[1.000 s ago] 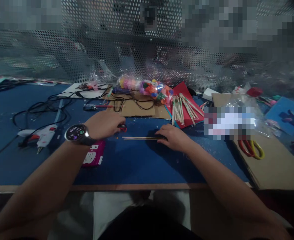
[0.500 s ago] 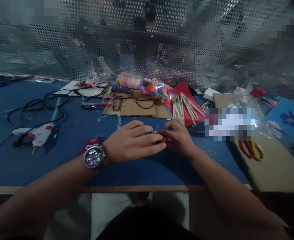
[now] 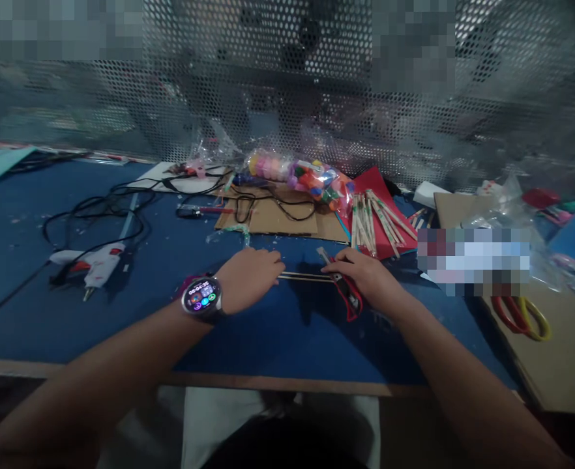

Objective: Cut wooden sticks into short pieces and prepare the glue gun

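Observation:
My left hand (image 3: 251,280), with a smartwatch on its wrist, is closed on the left ends of two thin wooden sticks (image 3: 303,277). They run level above the blue table (image 3: 268,345) toward my other hand. My right hand (image 3: 360,277) is closed on a red and black utility knife (image 3: 349,296). Its metal tip points up and to the left, and its handle slants down toward me. Where the sticks' right ends meet the knife, I cannot tell whether they touch.
A white glue gun (image 3: 102,264) with a black cord lies left. Cardboard (image 3: 282,223), bagged colourful pompoms (image 3: 321,182) and paper-wrapped sticks (image 3: 378,221) on red paper are at the back. Red-and-yellow-handled scissors (image 3: 534,319) rest on cardboard at right. A perforated metal panel (image 3: 278,85) stands behind.
My hands have moved apart from close together, uncovering the two sticks between them. The utility knife, mostly hidden before, now shows in my right hand. The view has shifted slightly.

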`<action>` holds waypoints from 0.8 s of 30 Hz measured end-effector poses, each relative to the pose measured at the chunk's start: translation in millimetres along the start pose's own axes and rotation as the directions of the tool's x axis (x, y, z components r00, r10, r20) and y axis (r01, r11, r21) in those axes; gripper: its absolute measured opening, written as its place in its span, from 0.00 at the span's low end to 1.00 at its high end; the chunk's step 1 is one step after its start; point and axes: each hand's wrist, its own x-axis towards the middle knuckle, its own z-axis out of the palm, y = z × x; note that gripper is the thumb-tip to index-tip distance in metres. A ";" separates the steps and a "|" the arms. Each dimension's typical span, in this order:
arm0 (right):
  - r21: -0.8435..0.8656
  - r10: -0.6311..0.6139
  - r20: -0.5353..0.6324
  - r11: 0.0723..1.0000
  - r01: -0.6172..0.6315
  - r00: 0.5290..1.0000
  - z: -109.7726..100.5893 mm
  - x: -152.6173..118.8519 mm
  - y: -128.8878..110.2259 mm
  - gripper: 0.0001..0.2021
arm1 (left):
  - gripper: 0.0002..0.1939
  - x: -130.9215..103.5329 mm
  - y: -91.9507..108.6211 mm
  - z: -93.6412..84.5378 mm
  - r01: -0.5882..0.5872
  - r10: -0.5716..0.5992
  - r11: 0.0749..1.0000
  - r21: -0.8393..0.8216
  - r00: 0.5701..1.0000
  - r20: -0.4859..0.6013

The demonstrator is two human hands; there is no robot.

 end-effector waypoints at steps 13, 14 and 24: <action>-0.046 0.094 0.167 0.995 -0.087 0.981 -12.7 -1.2 22.5 0.24 | 0.09 -2.2 4.0 3.6 0.001 -0.001 0.998 -0.055 1.000 0.015; -0.056 0.108 0.157 0.993 -0.100 0.982 -12.8 -1.4 21.9 0.22 | 0.09 -2.1 4.3 2.7 0.007 -0.006 0.998 -0.060 1.000 0.017; -0.122 0.195 0.066 0.975 -0.186 0.979 -11.9 -1.4 19.4 0.10 | 0.07 1.2 7.6 -4.0 0.060 -0.050 0.990 -0.127 0.995 0.082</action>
